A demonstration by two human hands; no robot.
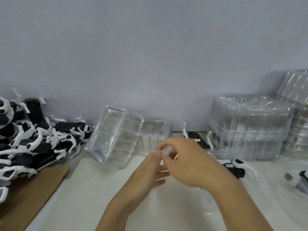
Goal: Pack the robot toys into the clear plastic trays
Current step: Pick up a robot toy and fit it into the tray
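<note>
A pile of black-and-white robot dog toys (33,139) lies at the left of the table. A clear plastic tray (115,135) stands tilted on its edge at centre-left, with a second clear tray (153,137) lying behind it. My left hand (148,170) and my right hand (188,164) meet above the table's middle, just in front of that second tray. My left fingers are spread. The thumb and forefinger of my right hand curl close to my left thumb, and I see nothing held. Loose robot toys lie behind my right hand (198,139) and to its right (236,167).
Stacks of clear trays (246,127) stand at the back right, with a taller stack (296,114) at the far right. Another robot toy (298,179) lies by the right edge. Brown cardboard (33,189) covers the front-left corner of the white table (91,189). A grey wall stands behind.
</note>
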